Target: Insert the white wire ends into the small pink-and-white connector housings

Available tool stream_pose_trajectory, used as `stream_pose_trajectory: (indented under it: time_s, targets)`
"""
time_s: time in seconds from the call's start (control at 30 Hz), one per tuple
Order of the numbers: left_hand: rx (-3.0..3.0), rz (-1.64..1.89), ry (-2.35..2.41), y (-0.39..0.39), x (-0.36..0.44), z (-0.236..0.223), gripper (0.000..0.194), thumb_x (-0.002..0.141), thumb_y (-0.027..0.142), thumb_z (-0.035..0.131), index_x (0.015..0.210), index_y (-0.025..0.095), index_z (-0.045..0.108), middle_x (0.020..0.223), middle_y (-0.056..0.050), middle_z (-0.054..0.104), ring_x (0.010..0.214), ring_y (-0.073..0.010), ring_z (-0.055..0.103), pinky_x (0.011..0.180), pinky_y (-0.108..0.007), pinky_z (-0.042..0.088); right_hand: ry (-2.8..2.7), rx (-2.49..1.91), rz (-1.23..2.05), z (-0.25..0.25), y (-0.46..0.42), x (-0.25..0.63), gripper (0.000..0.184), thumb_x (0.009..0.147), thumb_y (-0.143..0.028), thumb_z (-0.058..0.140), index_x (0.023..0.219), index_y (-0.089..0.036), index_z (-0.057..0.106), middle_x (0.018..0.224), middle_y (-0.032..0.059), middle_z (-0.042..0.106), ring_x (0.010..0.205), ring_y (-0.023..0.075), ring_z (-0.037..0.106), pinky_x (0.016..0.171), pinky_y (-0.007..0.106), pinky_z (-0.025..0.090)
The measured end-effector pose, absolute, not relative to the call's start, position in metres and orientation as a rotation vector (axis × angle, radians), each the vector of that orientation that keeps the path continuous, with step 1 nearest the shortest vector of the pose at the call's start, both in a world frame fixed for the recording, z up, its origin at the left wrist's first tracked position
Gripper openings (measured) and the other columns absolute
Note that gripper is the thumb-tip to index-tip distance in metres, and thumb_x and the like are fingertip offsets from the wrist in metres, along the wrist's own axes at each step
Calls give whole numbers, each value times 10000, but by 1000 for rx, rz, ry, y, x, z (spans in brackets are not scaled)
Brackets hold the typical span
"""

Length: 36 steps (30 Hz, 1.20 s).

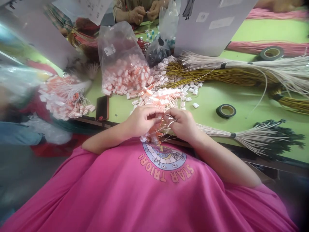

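At the table's near edge my left hand (145, 120) pinches a white-and-orange plastic connector (158, 120) between thumb and fingers. Close beside it, my right hand (182, 124) is closed around thin white wires (169, 120); their ends at the fingertips are too small to make out. The two hands almost touch. Below them, several wired connectors (153, 134) hang over the edge against the pink shirt. Just beyond the hands lies a heap of white and orange connectors (166, 93) with wires. A white wire bundle (214, 130) runs right from under my right hand, ending in black plugs.
A clear bag of connectors (123, 71) stands behind the heap. A phone (102, 108) lies left, near a second connector pile (65, 100). Tape rolls (226, 111) and yellow wire bundles (217, 73) are at right. Across the table are a person's hands (145, 14) and upright panels (205, 29).
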State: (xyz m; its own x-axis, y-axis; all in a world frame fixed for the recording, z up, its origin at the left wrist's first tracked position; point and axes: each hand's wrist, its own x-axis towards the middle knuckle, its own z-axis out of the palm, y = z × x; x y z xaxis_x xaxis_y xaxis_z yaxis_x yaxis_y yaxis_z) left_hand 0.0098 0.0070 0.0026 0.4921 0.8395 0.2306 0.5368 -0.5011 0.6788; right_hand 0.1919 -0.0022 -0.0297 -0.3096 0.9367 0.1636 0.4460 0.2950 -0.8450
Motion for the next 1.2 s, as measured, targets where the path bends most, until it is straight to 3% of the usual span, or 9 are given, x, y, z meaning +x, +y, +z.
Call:
stream_pose_trajectory:
  time_s: [0.1, 0.27, 0.43, 0.5, 0.57, 0.73, 0.9, 1.07, 1.2]
  targets:
    - [2261, 744, 1069, 6, 9, 1, 101, 793, 172, 636, 873, 161, 695, 786, -34, 672, 734, -133, 600, 676, -263, 485, -1898, -1198, 925, -32, -4, 194, 105, 725, -144, 505, 658, -156, 585, 580, -11, 562, 552, 90, 484, 519, 226, 368]
    - [2350, 737, 974, 2, -5, 9, 160, 837, 182, 586, 972, 170, 673, 827, -40, 662, 757, -124, 596, 710, -259, 488, -2006, -1017, 926, -29, 2, 202, 134, 767, -135, 517, 695, -156, 629, 635, 11, 602, 596, 103, 538, 559, 240, 423]
    - [2398, 815, 1328, 40, -54, -2, 220, 823, 175, 578, 1028, 181, 657, 1024, -65, 650, 839, -145, 596, 755, -270, 487, -1946, -837, 872, -25, 8, 213, 166, 832, -224, 535, 830, -186, 697, 938, 76, 661, 857, 166, 620, 750, 310, 481]
    - [2375, 841, 1698, 67, -76, -20, 205, 828, 150, 535, 987, 163, 663, 1018, -73, 656, 875, -166, 587, 823, -298, 466, -1915, -896, 993, -25, 8, 216, 152, 824, -238, 556, 859, -199, 699, 823, 48, 661, 750, 148, 617, 692, 305, 484]
    - [2376, 648, 1876, 91, -91, -41, 213, 803, 181, 571, 989, 142, 665, 1025, -96, 658, 902, -203, 580, 838, -327, 452, -1885, -961, 1154, -25, 7, 217, 158, 804, -251, 580, 913, -193, 679, 680, 8, 615, 610, 118, 568, 601, 286, 464]
    - [2511, 308, 1874, 114, -94, -73, 207, 821, 222, 533, 974, 150, 653, 1019, -114, 649, 1017, -264, 524, 914, -396, 385, -1756, -872, 1350, -27, 8, 214, 113, 776, -239, 578, 866, -171, 567, 690, -14, 539, 579, 86, 476, 553, 258, 409]
    - [2249, 679, 1823, 101, -84, -57, 134, 777, 286, 585, 814, 158, 594, 850, -58, 618, 802, -185, 545, 770, -323, 434, -1674, -1014, 1252, -28, 10, 208, 80, 742, -229, 583, 706, -166, 549, 638, -14, 536, 575, 94, 477, 550, 260, 389]
    - [1845, 977, 1416, 66, -62, -22, 181, 691, 197, 631, 753, 175, 463, 703, 20, 526, 663, -120, 547, 634, -254, 456, -1682, -1078, 1177, -29, 6, 202, 41, 714, -191, 573, 701, -165, 601, 612, -19, 562, 565, 98, 498, 542, 256, 390]
    - [1597, 945, 1059, 35, -35, 1, 230, 660, 119, 623, 755, 178, 422, 799, 16, 567, 527, -73, 526, 491, -220, 420, -1646, -1114, 1158, -33, 5, 201, 84, 717, -237, 598, 729, -164, 638, 645, -3, 604, 585, 108, 524, 544, 262, 407]
